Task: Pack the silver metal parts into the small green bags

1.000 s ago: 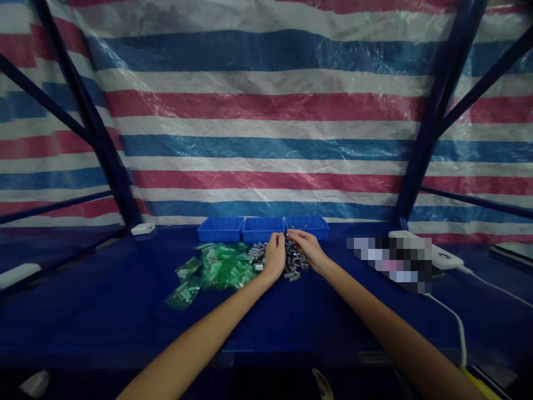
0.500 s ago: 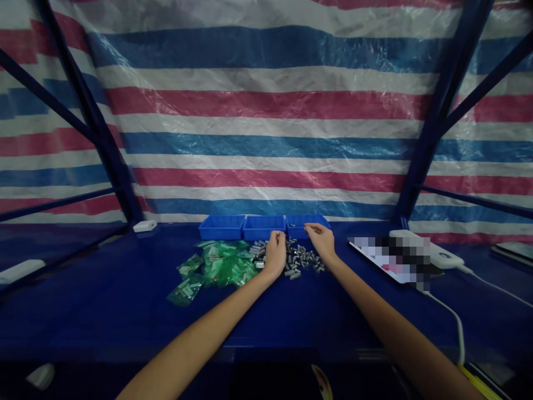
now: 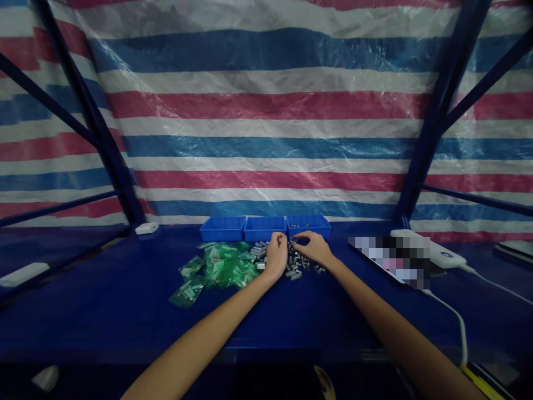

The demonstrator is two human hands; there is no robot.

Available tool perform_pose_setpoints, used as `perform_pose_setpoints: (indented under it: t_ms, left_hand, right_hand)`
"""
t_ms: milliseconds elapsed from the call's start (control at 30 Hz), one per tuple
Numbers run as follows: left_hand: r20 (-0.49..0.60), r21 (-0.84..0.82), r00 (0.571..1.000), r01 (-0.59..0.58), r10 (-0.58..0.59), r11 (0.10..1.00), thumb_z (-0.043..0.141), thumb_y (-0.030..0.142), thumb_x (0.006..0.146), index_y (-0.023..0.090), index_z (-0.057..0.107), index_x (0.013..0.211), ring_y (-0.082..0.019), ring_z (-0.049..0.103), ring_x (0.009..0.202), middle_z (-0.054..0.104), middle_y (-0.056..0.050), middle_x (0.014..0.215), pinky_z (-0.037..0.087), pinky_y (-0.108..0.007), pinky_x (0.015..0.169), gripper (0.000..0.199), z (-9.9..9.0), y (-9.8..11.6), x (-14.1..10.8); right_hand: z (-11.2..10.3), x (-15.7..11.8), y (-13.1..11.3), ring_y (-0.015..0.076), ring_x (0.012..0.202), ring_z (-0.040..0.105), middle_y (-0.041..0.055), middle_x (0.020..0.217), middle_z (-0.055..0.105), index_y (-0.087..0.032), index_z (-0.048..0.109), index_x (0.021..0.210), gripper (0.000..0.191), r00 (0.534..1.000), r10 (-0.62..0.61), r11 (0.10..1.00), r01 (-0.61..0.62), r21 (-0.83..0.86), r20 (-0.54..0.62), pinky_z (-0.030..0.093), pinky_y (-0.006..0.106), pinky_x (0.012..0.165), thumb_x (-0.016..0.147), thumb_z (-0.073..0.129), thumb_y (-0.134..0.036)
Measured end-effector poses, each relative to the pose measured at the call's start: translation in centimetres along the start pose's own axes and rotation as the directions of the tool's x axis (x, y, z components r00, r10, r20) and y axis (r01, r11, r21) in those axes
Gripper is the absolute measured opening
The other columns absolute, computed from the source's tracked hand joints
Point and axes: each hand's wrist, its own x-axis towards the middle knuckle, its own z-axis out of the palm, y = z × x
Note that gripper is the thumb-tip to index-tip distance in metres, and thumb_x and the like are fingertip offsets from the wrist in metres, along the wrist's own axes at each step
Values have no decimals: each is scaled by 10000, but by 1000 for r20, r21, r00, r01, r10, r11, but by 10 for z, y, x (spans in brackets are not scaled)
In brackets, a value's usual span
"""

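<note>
My left hand rests by a pile of small silvery metal pieces, its fingers curled together; whatever they pinch is hidden. Over the right part of this pile, my right hand has thumb and index finger apart, with their tips close to the pieces. Behind it is a blue bin with a few small metal pieces inside. Green plastic bags holding pieces lie left of my left hand.
Two more blue bins, the middle bin and the left bin, line the back of the blue table. At right lie a phone-like device and a white power bank with cables. A white box sits back left.
My right hand has moved from the right bin down and left to the metal pile. More pieces show in that bin. My left hand has barely moved.
</note>
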Motion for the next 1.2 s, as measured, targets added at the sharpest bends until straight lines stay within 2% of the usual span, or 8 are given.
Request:
perform_pose_setpoints:
  t_ms: [100,233,500,700,1200]
  left_hand:
    - [2,-11,1000,8,-8,1000,390,253,841,192,478,773,-122,473,675,465,29,671,361,-229,668,127,0,-1,1]
    - [0,-14,1000,8,-8,1000,395,243,832,192,480,775,-123,470,672,468,26,679,358,-236,677,115,1,-2,1]
    - [4,-23,1000,1,-1,1000,402,239,824,190,483,770,-128,486,687,487,23,683,365,-243,700,109,1,-3,1]
    - [4,-29,1000,-5,5,1000,407,211,819,186,481,757,-129,498,711,495,19,700,367,-239,711,99,1,0,1]
    - [5,-18,1000,-12,12,1000,415,208,805,191,482,737,-130,506,709,505,21,690,375,-244,707,97,2,1,0]
  right_hand:
    - [2,-2,2,211,976,605,36,1023,673,-227,689,967,349,997,-49,996,53,-69,61,449,332,877,656,641,-378]
    - [1,-2,1,199,986,600,21,1018,677,-236,697,932,290,994,-67,992,76,-104,90,441,316,888,676,627,-352]
    - [-3,-5,-8,170,824,654,-7,844,719,-253,708,877,221,986,-9,996,24,-89,165,469,242,724,680,615,-292]
    - [-3,-8,-13,176,845,654,-17,816,723,-266,712,841,193,991,-24,989,43,-143,134,459,243,715,675,617,-273]
    - [-1,-7,-10,159,760,664,-8,767,724,-246,711,774,147,992,-55,995,64,-76,114,460,222,646,660,618,-243]
